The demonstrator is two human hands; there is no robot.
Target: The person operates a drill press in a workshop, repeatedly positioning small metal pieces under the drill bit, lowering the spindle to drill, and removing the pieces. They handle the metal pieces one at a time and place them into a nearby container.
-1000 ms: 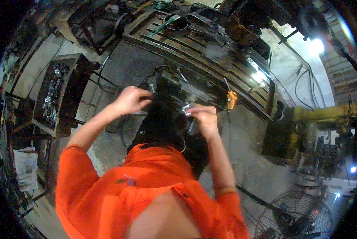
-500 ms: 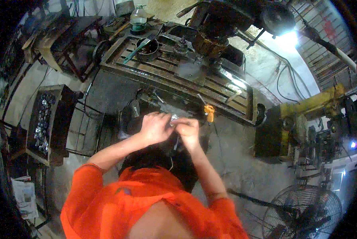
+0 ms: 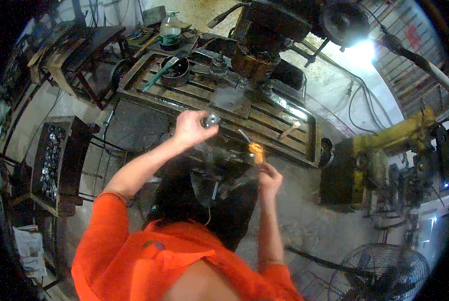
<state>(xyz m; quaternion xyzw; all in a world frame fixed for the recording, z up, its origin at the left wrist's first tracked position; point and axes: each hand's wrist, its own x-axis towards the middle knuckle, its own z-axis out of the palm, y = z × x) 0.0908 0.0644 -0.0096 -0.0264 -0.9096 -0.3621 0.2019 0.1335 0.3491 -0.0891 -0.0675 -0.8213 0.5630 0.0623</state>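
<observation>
Near the front edge of the slotted machine table (image 3: 184, 103), my left hand (image 3: 190, 129) is closed around a small, round metal part (image 3: 212, 120), whose shiny end with a dark hole faces up. To the right, my right hand (image 3: 269, 178) has its fingers closed on the lower end of a yellow air blow gun (image 3: 255, 152). The gun's thin metal nozzle slants up and left toward the table edge. Part of its lower end is hidden by my fingers.
On the table stand a dark pot (image 3: 175, 75) with a green-handled brush (image 3: 159, 74) across it and a machine head (image 3: 254, 62). A wooden-handled tool (image 3: 289, 130) lies at right. A box of metal pieces (image 3: 51, 163) is left; a fan (image 3: 380, 276) is lower right.
My hands have come apart. The left has moved up toward the table with the metal part; the right has moved right and down and taken hold of the air blow gun.
</observation>
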